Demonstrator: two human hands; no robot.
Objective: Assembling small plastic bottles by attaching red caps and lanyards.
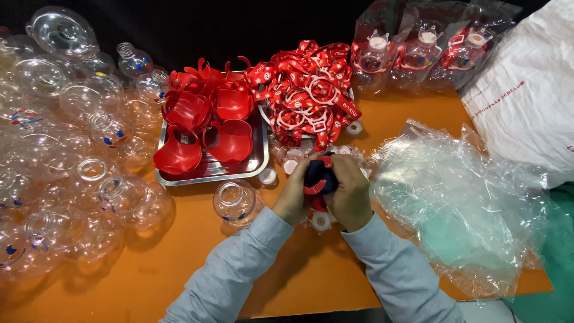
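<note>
**Clerk:** Entries, largest first, all placed from the steel tray.

**Me:** Item one, the orange counter (pixel 179 269), under everything. Item two, the heap of clear round bottles (pixel 66 149), left of the steel tray (pixel 210 171), spreading from far edge to near edge. Item three, crumpled clear plastic bags (pixel 460 203), well right of the tray. Item four, a white printed sack (pixel 526 101), further right and behind those. Item five, three finished bottles in bags (pixel 418 51), behind and right of the tray. Item six, the tray itself, holding red plastic holders (pixel 203 119). Item seven, a tangle of red straps with white rings (pixel 308 90), just beside the tray's right edge. Item eight, one loose clear bottle (pixel 234 203), just in front of the tray.

**Clerk:** And in hand?

**Me:** Item nine, a small dark round piece with a red band (pixel 320 176), in front of the tray's right corner. My left hand (pixel 294 194) and right hand (pixel 351 197) are both closed round it, one on each side, fingers curled tight. White caps (pixel 321 221) lie below my grip, touching the counter.

**Clerk:** Step?

**Me:** I judge it a fitting step, red part onto dark piece. Seating it would call for steady pressing from both sides; I cannot see whether it has seated.
</note>
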